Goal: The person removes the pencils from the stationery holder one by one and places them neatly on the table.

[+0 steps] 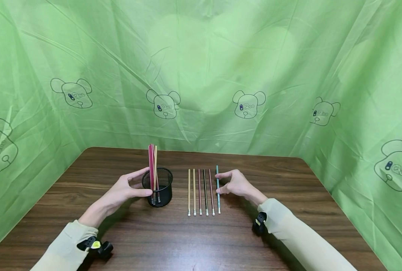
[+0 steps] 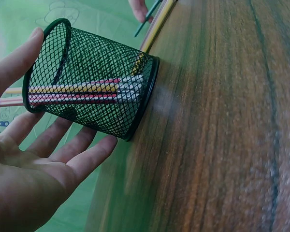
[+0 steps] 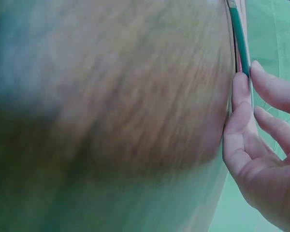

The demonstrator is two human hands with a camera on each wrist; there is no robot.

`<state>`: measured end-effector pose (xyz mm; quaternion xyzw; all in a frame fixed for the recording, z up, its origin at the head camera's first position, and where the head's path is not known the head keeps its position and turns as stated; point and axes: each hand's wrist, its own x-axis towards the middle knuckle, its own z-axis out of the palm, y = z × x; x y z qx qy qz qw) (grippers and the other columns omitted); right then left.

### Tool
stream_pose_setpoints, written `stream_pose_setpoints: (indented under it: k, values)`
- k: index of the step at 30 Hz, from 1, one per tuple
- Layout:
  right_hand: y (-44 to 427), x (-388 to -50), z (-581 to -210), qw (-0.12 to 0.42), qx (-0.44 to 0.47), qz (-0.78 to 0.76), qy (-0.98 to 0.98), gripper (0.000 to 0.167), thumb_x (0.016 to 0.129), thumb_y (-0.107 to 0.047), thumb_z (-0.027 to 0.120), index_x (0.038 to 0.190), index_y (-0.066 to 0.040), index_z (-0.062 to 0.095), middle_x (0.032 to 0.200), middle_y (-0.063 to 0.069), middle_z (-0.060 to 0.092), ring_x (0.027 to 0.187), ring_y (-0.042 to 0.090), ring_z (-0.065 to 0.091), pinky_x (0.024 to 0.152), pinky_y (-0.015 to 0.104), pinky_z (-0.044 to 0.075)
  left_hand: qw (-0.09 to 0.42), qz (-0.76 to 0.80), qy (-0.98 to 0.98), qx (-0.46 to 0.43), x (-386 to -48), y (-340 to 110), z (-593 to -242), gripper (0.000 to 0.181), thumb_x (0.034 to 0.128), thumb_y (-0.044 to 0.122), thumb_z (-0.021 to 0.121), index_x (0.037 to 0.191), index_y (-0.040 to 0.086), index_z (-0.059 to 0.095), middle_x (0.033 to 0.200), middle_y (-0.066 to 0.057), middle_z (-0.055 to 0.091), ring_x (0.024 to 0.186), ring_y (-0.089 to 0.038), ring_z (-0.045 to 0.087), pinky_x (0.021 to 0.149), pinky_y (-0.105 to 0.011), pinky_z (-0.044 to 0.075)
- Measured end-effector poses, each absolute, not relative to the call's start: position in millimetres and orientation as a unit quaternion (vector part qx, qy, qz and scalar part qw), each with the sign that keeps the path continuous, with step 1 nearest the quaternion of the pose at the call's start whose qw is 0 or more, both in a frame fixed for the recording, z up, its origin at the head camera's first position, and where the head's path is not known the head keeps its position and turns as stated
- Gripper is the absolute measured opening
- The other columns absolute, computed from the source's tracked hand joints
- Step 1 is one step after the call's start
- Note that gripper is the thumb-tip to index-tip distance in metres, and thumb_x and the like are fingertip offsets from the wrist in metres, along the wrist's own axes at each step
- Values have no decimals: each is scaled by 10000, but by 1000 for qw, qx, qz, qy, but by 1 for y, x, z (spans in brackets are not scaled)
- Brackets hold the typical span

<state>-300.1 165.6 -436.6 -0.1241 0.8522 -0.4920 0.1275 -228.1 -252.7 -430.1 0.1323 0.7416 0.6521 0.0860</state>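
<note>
A black mesh pencil cup (image 1: 165, 194) stands upright on the left of the table, with several pink and natural-wood pencils (image 1: 152, 162) leaning inside it. My left hand (image 1: 126, 188) holds the cup from its left side, thumb at the rim and fingers round the mesh. To the right, several pencils lie side by side in a row: natural-wood (image 1: 194, 192), dark red (image 1: 199, 192) and black (image 1: 205, 192). At the row's right end, my right hand (image 1: 236, 184) holds a blue pencil (image 1: 218, 201) with thumb and fingertips. Eraser ends point towards me.
The brown wooden table (image 1: 194, 244) is enclosed by a green cloth backdrop (image 1: 201, 67) with printed bear outlines. Black wrist devices (image 1: 260, 222) are strapped over both light sleeves. A gap of bare wood separates the cup from the row.
</note>
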Motion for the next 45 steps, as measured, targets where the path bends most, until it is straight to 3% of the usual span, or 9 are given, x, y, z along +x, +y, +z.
stream_pose_setpoints:
  k: [12, 20, 30, 45]
  values:
    - [163, -303, -433, 126, -133, -454, 872, 554, 777, -9, 920, 1301, -12, 740, 1178, 143, 750, 572, 125, 649, 521, 238, 455, 93, 653, 740, 131, -228, -253, -429, 871, 905, 99, 835, 1643, 90, 372, 1583, -222, 460, 1321, -383, 575, 983, -283, 495]
    - [159, -305, -429, 127, -149, -440, 876, 525, 752, 21, 928, 1249, 16, 757, 1307, 204, 697, 568, 142, 666, 581, 326, 584, 90, 649, 744, 132, -227, -253, -429, 871, 906, 104, 836, 1643, 91, 372, 1580, -220, 467, 1309, -370, 588, 981, -278, 493]
    - [156, -304, -428, 117, -152, -413, 890, 530, 736, 27, 938, 1235, 15, 761, 1286, 186, 712, 488, 129, 613, 576, 316, 573, 88, 650, 743, 130, -228, -253, -430, 878, 901, 100, 839, 1642, 81, 370, 1578, -228, 464, 1316, -385, 577, 974, -282, 501]
    - [157, -303, -429, 105, -150, -401, 897, 512, 751, 0, 942, 1232, 4, 767, 1269, 157, 722, 515, 105, 587, 534, 298, 554, 92, 651, 743, 129, -227, -253, -428, 870, 905, 100, 836, 1643, 99, 376, 1587, -203, 467, 1306, -358, 591, 984, -268, 486]
